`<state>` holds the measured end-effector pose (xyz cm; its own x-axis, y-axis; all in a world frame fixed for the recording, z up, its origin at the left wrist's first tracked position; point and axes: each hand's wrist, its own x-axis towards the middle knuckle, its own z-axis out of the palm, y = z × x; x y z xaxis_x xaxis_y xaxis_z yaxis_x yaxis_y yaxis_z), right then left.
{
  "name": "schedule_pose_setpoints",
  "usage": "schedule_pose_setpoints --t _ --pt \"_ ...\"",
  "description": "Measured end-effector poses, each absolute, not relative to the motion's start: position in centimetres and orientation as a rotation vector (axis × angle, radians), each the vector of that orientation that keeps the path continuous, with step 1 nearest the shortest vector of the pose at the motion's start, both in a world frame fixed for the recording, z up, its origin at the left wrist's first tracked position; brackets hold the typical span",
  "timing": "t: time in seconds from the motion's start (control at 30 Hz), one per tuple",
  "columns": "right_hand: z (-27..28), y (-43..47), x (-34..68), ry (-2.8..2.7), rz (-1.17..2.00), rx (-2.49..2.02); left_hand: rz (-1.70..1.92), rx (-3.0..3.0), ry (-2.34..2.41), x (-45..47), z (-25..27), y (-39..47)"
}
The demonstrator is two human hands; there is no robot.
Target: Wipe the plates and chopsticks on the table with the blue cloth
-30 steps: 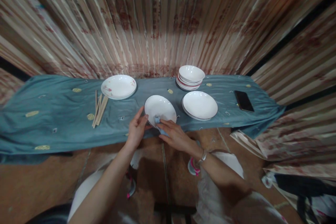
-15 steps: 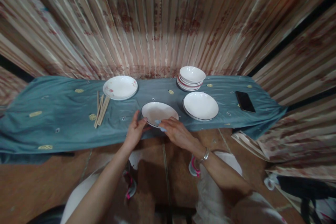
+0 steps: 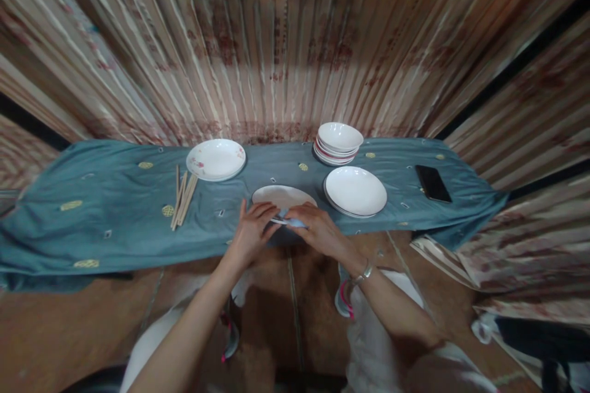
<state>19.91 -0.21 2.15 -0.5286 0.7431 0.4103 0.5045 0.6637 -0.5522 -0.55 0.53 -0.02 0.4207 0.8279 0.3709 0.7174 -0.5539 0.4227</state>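
Both hands at the near edge of a long teal cloth-covered table, gripping a shallow white ceramic plate held low and nearly flat over the cloth. Left hand curled around the plate's near-left rim, fingers on top. Right hand on the near-right rim, pinching a small light-blue cloth against the plate's edge; silver bracelet on that wrist. Just right of the held plate, a stack of wide white plates; behind it, a stack of white bowls with red-edged rims. Farther left, a white plate with pink flower print, and near it a bundle of wooden chopsticks. At far right, a black phone lying flat. Behind all, striped patterned curtains.
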Motion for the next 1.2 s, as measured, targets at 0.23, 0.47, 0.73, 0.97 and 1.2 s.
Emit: schedule_pose_setpoints --t 0.23,0.47,0.73,0.97,1.2 --pt "2.1 1.1 19.9 -1.823 0.629 -1.079 0.914 2.349 1.326 0.0 -0.8 1.1" --pt "2.8 2.9 21.0 -1.369 0.536 -1.181 1.203 1.909 1.222 1.0 0.9 1.9" --pt "2.9 0.6 18.0 -1.764 0.217 -1.128 1.461 1.18 1.272 1.3 2.3 1.9" --pt "2.1 0.2 13.9 -2.24 0.017 -1.081 1.497 0.911 1.013 1.4 2.2 0.9" --pt "2.3 1.7 13.1 -2.276 -0.039 -1.174 1.495 0.832 0.974 0.7 2.1 0.8"
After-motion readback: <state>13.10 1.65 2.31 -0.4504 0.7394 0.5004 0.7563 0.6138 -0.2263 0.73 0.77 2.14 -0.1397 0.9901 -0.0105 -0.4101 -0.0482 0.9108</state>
